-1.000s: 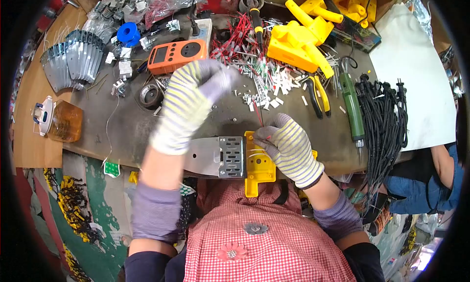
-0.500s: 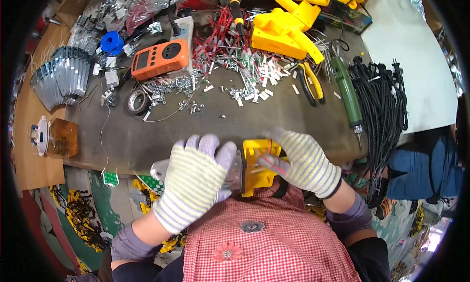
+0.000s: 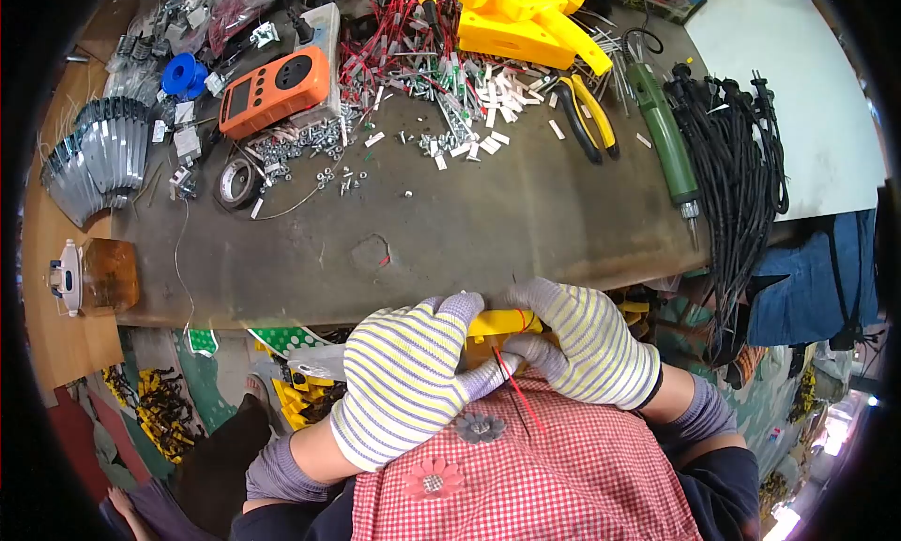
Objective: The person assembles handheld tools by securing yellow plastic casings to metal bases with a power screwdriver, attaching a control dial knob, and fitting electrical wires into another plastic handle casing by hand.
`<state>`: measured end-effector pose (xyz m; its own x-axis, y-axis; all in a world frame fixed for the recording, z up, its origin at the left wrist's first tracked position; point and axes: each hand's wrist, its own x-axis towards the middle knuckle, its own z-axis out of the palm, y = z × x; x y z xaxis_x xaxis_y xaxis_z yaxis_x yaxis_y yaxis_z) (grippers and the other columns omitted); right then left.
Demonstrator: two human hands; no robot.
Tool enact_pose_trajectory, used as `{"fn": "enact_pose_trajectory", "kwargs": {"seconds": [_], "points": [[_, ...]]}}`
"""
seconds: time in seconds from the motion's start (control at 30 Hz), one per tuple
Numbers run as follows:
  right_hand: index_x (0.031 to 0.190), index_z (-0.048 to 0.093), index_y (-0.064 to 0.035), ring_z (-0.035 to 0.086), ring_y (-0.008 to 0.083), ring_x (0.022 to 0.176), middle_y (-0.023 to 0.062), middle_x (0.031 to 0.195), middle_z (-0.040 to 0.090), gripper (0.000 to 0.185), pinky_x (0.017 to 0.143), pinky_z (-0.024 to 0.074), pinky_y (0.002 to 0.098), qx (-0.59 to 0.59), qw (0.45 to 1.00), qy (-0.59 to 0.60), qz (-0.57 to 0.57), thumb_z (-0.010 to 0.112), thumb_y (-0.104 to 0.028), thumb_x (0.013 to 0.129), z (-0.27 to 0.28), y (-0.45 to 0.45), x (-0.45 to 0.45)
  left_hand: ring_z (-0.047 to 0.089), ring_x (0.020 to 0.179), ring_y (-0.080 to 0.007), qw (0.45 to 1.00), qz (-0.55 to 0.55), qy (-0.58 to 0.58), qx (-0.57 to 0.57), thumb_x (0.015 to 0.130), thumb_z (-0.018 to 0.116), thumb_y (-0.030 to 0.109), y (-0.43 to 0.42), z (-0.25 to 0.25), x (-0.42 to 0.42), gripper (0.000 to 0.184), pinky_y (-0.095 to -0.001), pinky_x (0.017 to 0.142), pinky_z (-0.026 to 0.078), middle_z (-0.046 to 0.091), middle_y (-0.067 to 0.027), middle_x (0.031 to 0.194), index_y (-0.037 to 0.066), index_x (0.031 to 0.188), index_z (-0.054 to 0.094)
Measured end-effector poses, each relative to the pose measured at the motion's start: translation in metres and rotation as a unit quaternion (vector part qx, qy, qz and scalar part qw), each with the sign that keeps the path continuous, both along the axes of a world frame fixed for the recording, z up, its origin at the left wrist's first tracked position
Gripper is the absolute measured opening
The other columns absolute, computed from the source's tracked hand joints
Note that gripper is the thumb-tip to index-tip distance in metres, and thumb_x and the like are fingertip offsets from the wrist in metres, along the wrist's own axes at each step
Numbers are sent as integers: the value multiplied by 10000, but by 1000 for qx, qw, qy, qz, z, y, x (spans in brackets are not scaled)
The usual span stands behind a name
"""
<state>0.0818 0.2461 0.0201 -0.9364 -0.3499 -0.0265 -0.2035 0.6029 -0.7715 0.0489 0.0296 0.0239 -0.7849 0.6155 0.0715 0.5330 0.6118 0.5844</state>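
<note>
Both hands wear striped gloves and meet in front of the checked apron, at the table's near edge. My left hand is closed round the metal plate where it joins the yellow housing. Closed on the housing's right side, my right hand has its thumb close to my left thumb. Thin red and black wires hang down from between the thumbs over the apron. The fingertips hide most of the housing's inside.
Behind lie an orange meter, a tape roll, loose screws, white pieces, yellow housings, pliers, a green screwdriver and black cables. A jar stands left. Another person's foot shows at lower left.
My left hand has come down from above the table onto the plate and housing. The housing has been lifted and tilted towards me, and both hands have closed in together around it.
</note>
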Motion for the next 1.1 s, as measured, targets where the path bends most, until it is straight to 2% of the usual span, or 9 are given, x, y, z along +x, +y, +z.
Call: {"fn": "enact_pose_trajectory", "kwargs": {"seconds": [0.23, 0.27, 0.43, 0.57, 0.67, 0.9, 0.97, 1.03, 1.1], "points": [[1171, 618, -72, 704, 375, 859, 156, 926, 707, 364, 753, 569, 437, 15, 1000, -14, -14, 711, -300, 903, -10, -3, 2, 676, 793, -330, 999, -9, -48, -14, 753, 807, 414, -7, 1, 8, 689, -420, 701, 536, 682, -168, 916, 8, 1270, 601], [1174, 618, -74, 700, 374, 856, 152, 936, 704, 447, 743, 566, 434, -10, 1000, -16, -6, 736, -387, 878, -15, -1, 1, 673, 802, -334, 996, -19, -81, -21, 760, 801, 412, -10, 11, 6, 713, -420, 708, 537, 678, -175, 934, 4, 1302, 581], [1140, 640, -80, 688, 369, 850, 146, 942, 702, 511, 741, 560, 428, 12, 999, 44, 12, 807, -431, 808, 2, -6, -2, 666, 838, -349, 994, -50, -97, -5, 788, 781, 407, -17, 14, 7, 783, -416, 743, 544, 652, -224, 1033, -10, 1390, 504], [1077, 661, -75, 681, 367, 819, 144, 912, 692, 457, 717, 552, 433, -16, 998, 49, -27, 816, -402, 799, -7, -11, 3, 677, 822, -351, 993, -16, -112, 26, 801, 773, 361, -13, 21, 10, 676, -415, 716, 554, 675, -210, 991, -24, 1314, 561], [1042, 659, -74, 672, 362, 792, 145, 880, 680, 415, 687, 541, 440, -25, 998, 53, -40, 811, -373, 798, -8, -13, 6, 713, 896, -363, 994, -7, -111, 4, 796, 812, 314, -10, 17, 11, 591, -394, 815, 584, 707, -206, 1065, -19, 1243, 616], [1016, 628, -91, 638, 350, 728, 135, 794, 621, 367, 639, 514, 454, 50, 989, 134, -32, 810, -313, 789, -3, -20, -21, 709, 882, -365, 999, -8, -2, 38, 811, 793, 223, -16, 14, -13, 464, -406, 787, 575, 705, -214, 1040, -30, 1174, 653], [1023, 625, -81, 642, 362, 751, 141, 799, 622, 401, 660, 521, 457, 47, 982, 181, -36, 817, -344, 789, -12, -18, -55, 702, 879, -366, 996, 40, -70, 45, 828, 790, 233, -17, 19, -42, 449, -398, 802, 570, 700, -226, 1043, -50, 1154, 666], [1018, 627, -60, 654, 376, 788, 153, 844, 648, 395, 697, 530, 464, 1, 987, 151, -52, 811, -335, 803, -16, -18, -82, 691, 854, -346, 994, 45, -34, 88, 838, 775, 281, -22, -1, -64, 392, -423, 795, 560, 685, -208, 890, -36, 1053, 694], [1058, 647, -31, 661, 388, 847, 167, 894, 674, 375, 765, 538, 467, 22, 988, 137, -74, 795, -286, 826, -10, -15, -84, 673, 889, -365, 996, 44, 2, 71, 819, 786, 279, -26, -19, -72, 379, -435, 839, 543, 679, -205, 940, -26, 1027, 706]]}}
